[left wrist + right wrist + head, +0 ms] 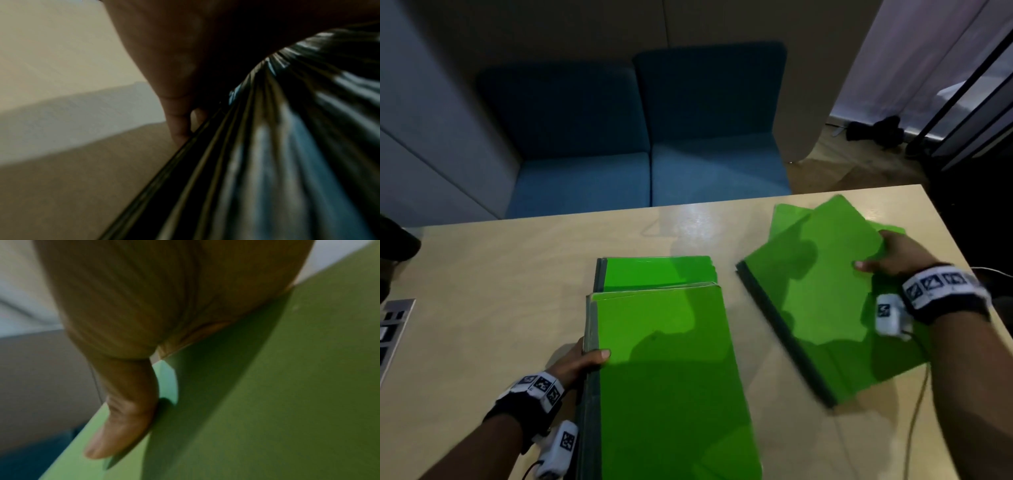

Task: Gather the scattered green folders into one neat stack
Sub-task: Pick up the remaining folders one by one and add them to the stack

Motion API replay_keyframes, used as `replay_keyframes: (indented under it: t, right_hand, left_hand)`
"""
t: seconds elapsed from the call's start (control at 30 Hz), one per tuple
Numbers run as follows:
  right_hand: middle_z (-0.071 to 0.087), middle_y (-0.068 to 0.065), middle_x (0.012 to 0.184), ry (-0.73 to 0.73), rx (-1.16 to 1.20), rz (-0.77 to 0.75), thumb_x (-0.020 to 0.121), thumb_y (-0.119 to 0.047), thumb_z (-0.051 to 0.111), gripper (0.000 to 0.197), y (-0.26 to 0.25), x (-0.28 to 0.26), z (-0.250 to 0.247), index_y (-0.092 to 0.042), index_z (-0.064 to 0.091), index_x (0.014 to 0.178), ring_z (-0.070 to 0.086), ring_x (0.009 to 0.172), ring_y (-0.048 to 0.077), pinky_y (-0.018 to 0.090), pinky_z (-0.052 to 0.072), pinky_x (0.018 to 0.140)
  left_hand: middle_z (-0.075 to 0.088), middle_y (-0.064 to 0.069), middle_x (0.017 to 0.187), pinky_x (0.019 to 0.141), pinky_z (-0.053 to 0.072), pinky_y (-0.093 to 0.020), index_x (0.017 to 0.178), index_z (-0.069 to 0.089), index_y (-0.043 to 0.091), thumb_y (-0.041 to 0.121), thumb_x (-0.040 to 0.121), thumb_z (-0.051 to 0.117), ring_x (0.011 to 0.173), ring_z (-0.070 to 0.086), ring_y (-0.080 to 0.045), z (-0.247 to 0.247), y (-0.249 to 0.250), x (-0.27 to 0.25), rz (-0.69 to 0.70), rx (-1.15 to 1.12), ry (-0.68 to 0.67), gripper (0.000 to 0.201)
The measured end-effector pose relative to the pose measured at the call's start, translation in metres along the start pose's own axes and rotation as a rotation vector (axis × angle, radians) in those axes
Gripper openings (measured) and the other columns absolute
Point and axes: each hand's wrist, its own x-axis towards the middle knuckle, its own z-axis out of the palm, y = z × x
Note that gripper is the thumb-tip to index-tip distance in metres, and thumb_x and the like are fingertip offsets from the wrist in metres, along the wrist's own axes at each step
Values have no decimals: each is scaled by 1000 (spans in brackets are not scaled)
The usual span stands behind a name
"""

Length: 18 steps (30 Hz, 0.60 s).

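On the table [517, 274], the left hand [578, 359] grips the spine edge of the folder stack [667, 370]. Right of that stack, the right hand [893, 255] pinches a tilted folder [808, 301], apparently lifted above another folder [787, 214].

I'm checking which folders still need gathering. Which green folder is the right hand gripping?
The tilted folder on the right, its dark spine angled, gripped at its right edge by the right hand. The others lie square under the left hand.
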Motion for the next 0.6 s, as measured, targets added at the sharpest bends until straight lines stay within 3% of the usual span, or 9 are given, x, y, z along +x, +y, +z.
replay_keyframes:
  t: [0.07,0.13,0.2,0.3,0.4,0.47,0.53,0.6]
  right_hand:
    - [65,15,114,-6,-236,23,68,-40,85,56,-5,24,-20,-10,57,107,61,104,35,38,47,82]
    - [63,21,108,1,-397,13,66,-44,85,57,-5,51,-23,-9,52,95,60,101,37,36,45,77]
    - [57,20,103,26,-464,-21,64,-41,87,61,-5,73,-15,-4,56,102,57,103,39,40,48,84]
    - [51,27,119,47,-437,-49,66,-28,89,74,-13,95,7,3,51,122,51,112,43,45,45,93]
    - [41,30,132,45,-370,-34,69,-16,86,81,-21,103,31,6,40,131,42,124,44,50,39,100]
    - [37,27,140,7,-333,-35,69,-17,86,86,-19,107,44,3,35,136,39,130,43,51,36,105]
    - [29,21,151,-34,-395,-56,71,-25,84,90,-15,105,54,-2,33,142,33,136,40,48,33,110]
    - [30,16,149,-5,-483,-82,72,-40,81,87,-13,96,62,-9,37,141,31,133,40,48,36,106]
  left_hand:
    - [57,-19,128,93,41,-37,139,39,3,64,6,87,107,57,-29,1,2,-1,2,23,17,154]
    - [58,-18,124,95,40,-38,134,43,4,63,5,87,103,59,-27,2,3,-2,-5,19,26,149]
    - [57,-22,128,101,40,-42,136,43,1,64,9,88,110,59,-32,1,4,-1,-35,33,52,149]
    - [56,-24,133,111,34,-51,138,43,-1,70,18,86,121,54,-38,-4,-4,1,-61,52,85,146]
    - [61,-23,127,107,37,-58,136,46,-1,66,25,88,116,59,-39,-6,-8,1,-66,58,108,136]
    - [63,-22,122,103,42,-56,136,46,-3,62,25,90,111,61,-38,-2,-4,1,-53,43,107,135]
    - [67,-19,112,89,55,-44,133,47,-5,60,21,91,100,66,-34,-2,-2,2,-31,21,103,137]
    - [70,-14,103,74,59,-30,131,48,-7,58,16,91,90,69,-25,-1,0,3,-28,1,99,139]
